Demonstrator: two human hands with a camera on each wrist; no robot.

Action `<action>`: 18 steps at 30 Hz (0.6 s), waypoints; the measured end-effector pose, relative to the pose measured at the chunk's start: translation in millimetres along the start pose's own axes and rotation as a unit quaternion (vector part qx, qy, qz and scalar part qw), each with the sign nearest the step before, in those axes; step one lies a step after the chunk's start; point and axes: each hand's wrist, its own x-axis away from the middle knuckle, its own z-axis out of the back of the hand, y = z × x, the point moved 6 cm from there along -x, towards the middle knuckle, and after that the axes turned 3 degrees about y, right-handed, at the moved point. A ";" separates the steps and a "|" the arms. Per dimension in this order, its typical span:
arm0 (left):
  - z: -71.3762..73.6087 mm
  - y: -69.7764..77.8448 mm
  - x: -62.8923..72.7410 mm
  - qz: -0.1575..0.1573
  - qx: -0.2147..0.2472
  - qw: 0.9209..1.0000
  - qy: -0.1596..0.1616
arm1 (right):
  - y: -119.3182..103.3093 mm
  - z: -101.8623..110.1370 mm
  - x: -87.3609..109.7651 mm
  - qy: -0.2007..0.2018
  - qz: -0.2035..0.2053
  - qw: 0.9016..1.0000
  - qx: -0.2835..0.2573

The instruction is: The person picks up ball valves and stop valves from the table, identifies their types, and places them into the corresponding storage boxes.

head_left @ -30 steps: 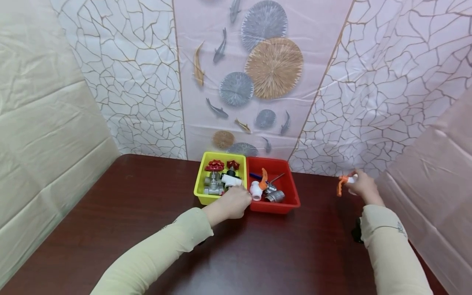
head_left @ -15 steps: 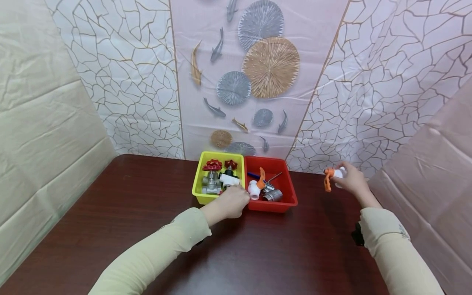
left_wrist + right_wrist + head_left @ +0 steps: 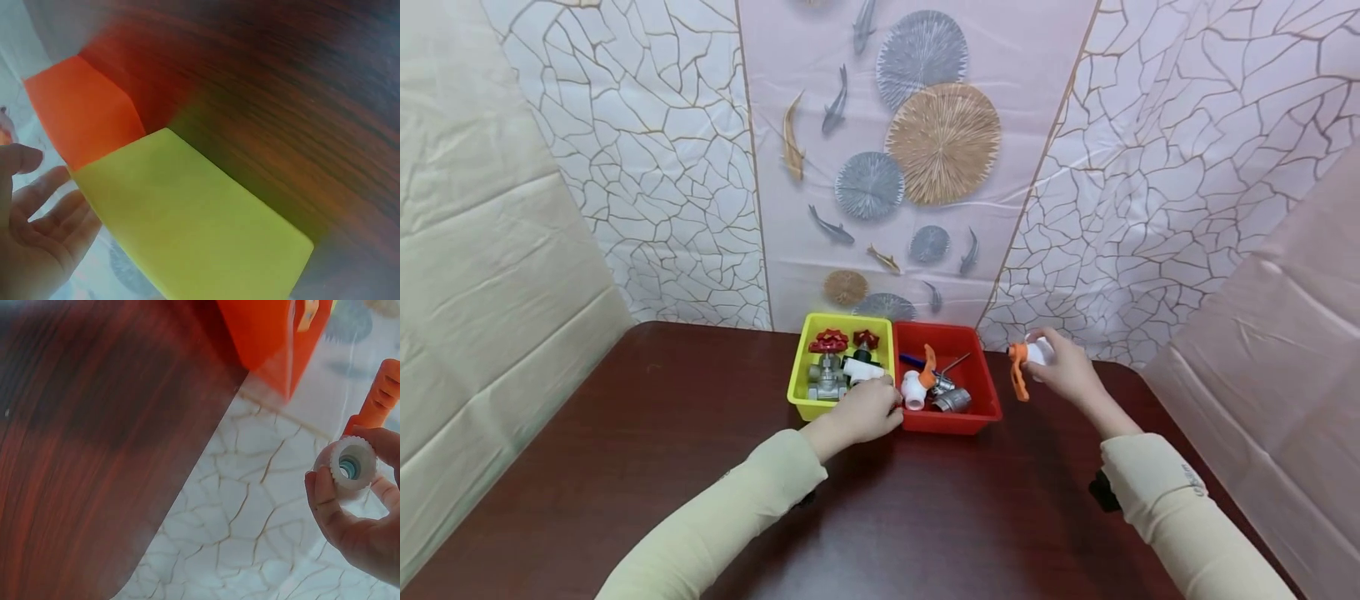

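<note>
My right hand holds a white plastic ball valve with an orange lever handle, above the table to the right of the red bin. In the right wrist view, thumb and fingers pinch the white valve body, its round threaded opening facing the camera. My left hand is at the front of the yellow bin, where the two bins meet. In the left wrist view, the left thumb stands apart from the fingers, whose tips are right at the rim.
The yellow bin contains metal and black valves with red handwheels and a white fitting. Inside the red bin lie another orange-handled white valve and metal valves. Patterned cloth walls surround the dark wooden table.
My right hand has moved left with the ball valve, closer to the red bin. The left hand stays by the bins, its thumb and fingers now more spread.
</note>
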 end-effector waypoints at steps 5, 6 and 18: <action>2.7 -14.6 -9.0 0.059 0.148 0.987 0.017 | -17.7 -7.8 3.1 -0.003 0.018 1.000 -0.019; 2.7 -17.3 -11.0 0.070 0.170 0.983 0.019 | -21.0 -8.9 3.6 -0.002 0.021 1.000 -0.022; -0.7 -45.6 -22.7 0.252 0.304 0.916 0.071 | -42.2 -21.3 3.7 -0.002 0.039 0.998 -0.040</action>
